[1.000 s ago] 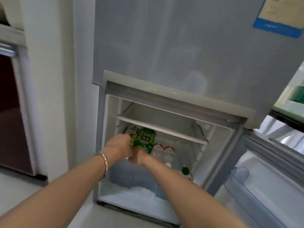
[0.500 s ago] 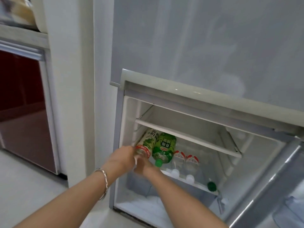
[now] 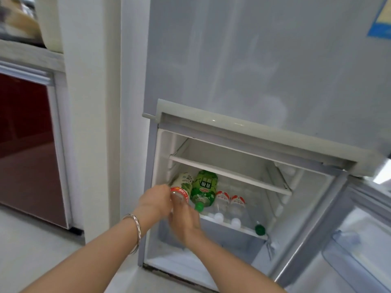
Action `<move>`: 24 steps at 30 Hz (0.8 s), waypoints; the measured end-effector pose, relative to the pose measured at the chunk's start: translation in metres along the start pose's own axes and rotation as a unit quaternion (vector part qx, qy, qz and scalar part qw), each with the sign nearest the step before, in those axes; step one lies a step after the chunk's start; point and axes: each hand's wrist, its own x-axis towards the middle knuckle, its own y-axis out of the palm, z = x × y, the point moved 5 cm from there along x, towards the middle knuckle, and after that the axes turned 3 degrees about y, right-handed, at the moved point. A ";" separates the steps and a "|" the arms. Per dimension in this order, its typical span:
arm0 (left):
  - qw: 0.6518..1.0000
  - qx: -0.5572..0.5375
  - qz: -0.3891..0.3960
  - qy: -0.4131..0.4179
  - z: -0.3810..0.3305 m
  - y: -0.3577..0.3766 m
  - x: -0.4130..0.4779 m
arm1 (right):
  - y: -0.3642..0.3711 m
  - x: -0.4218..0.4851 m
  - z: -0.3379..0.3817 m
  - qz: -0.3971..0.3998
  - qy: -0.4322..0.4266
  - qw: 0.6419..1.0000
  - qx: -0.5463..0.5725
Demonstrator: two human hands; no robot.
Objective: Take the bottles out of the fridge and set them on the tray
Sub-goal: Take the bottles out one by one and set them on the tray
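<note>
The fridge's [image 3: 249,127] lower compartment stands open. Several bottles lie on its wire shelf [image 3: 243,226] with their caps toward me. At the left is a pale green-and-white bottle [image 3: 183,185] with a red band. Beside it lies a green bottle [image 3: 204,188], then two clear water bottles [image 3: 222,198] [image 3: 237,203], and a green cap [image 3: 259,229] shows at the far right. My left hand [image 3: 155,199] grips the pale bottle's neck end from the left. My right hand [image 3: 184,218] holds the same end from below. No tray is in view.
The open fridge door [image 3: 355,250] with its clear door bins swings out at the lower right. An upper shelf [image 3: 228,172] sits above the bottles. A white wall post [image 3: 88,123] and a dark red cabinet [image 3: 25,144] stand to the left. A pale floor lies below.
The view has swung and the fridge now sits further right. My right hand has come off the green bottle, whose cap now shows, and joined my left hand on the pale bottle.
</note>
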 end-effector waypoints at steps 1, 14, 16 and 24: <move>1.000 0.006 0.001 -0.003 0.001 -0.004 -0.002 | -0.005 0.000 0.001 -0.021 -0.028 0.999 -0.013; 0.974 -0.163 0.083 0.136 -0.060 -0.069 -0.049 | -0.179 -0.026 0.034 -0.011 0.023 0.999 -0.033; 0.951 -0.201 0.140 0.191 -0.080 -0.073 -0.061 | -0.211 -0.044 0.030 -0.011 0.036 0.998 -0.049; 0.884 -0.338 0.128 0.298 -0.160 -0.127 -0.122 | -0.340 -0.111 0.024 -0.076 0.023 0.997 -0.003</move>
